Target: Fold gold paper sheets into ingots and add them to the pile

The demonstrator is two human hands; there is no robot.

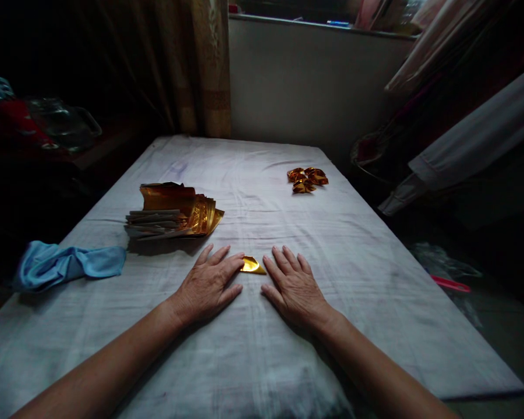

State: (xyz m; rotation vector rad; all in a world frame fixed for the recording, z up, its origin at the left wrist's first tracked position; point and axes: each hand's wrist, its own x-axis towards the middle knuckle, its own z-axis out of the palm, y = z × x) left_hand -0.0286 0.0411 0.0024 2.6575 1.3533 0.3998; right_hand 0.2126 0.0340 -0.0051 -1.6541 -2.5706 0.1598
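A small folded piece of gold foil paper lies flat on the cloth-covered table, between my two hands. My left hand rests palm down with its fingers spread, its index finger at the paper's left end and partly covering it. On the other side my right hand also lies palm down, fingers apart, its fingertips close to the paper's right tip. Neither hand grips anything. Beyond my left hand stands a fanned stack of gold foil sheets.
Several folded gold foil pieces sit in a group at the far right of the table. A crumpled blue cloth lies at the left edge. Left of the table is a glass jug; clothes hang at the right.
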